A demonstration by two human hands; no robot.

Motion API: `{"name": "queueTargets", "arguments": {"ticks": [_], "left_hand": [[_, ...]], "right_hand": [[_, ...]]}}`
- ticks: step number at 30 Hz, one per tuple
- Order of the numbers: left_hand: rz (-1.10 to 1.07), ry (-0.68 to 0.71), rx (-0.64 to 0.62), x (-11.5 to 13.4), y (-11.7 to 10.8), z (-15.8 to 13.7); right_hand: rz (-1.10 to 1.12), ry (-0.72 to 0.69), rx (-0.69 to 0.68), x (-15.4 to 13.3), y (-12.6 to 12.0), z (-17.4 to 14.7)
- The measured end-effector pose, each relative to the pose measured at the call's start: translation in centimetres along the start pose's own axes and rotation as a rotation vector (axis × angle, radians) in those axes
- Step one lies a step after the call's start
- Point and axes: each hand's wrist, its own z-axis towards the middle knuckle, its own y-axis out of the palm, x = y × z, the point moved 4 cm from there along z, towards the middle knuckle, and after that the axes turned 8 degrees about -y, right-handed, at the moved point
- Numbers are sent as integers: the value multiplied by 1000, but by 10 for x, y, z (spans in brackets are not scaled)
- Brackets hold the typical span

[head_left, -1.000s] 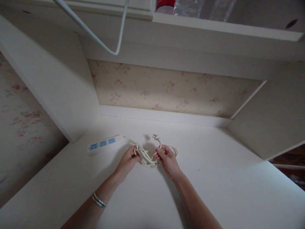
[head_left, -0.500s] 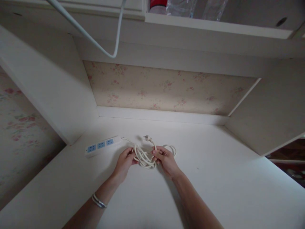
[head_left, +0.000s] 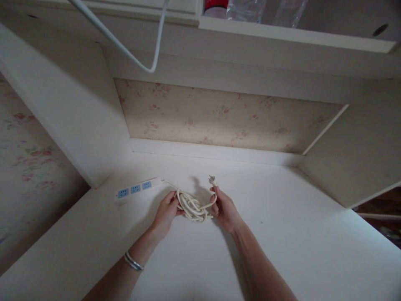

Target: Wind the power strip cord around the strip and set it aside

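A white power strip [head_left: 138, 190] with blue socket faces lies on the white desktop [head_left: 188, 259], left of my hands. From its right end runs a cream power cord [head_left: 192, 207], looped into a loose coil. My left hand [head_left: 167, 211] is closed on the coil's left side, thumb on top. My right hand [head_left: 225, 209] pinches the cord close below the plug [head_left: 212, 180], whose metal pins point up and away from me. A stretch of cord spans from the coil to my right fingers.
White side panels [head_left: 75, 108] flank the desk, with a floral-papered wall [head_left: 200, 117] behind. Overhead hangs a shelf [head_left: 282, 37] holding clear plastic items and a red one. A pale bent rod [head_left: 125, 52] dangles at upper left. Silver bangles [head_left: 133, 261] circle my left wrist.
My right hand has shifted right and up the cord toward the plug, carrying the plug rightward. The cord loop behind that hand no longer shows. My left hand keeps its hold.
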Motion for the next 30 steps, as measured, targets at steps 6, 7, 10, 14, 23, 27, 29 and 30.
{"name": "queueTargets", "arguments": {"ticks": [6, 7, 10, 14, 23, 27, 29, 30], "left_hand": [[-142, -22, -11, 0, -6, 3], [-169, -18, -36, 0, -5, 3], [-214, -4, -114, 1, 0, 2], [-227, -11, -151, -1, 8, -1], [-221, 11, -120, 2, 12, -7], [-141, 12, -92, 1, 11, -6], [-116, 22, -67, -3, 10, -4], [-106, 30, -51, -5, 9, -3]], "right_hand": [[12, -100, 91, -8, -13, 6], [18, -123, 102, -8, -14, 7], [17, -153, 113, -5, -13, 8], [-18, -186, 97, -1, -6, 5], [-84, -218, 118, 2, 5, 0], [-56, -252, 182, 2, 2, 2], [-58, -253, 175, 2, 3, 1], [-67, -253, 164, 2, 4, 1]]}}
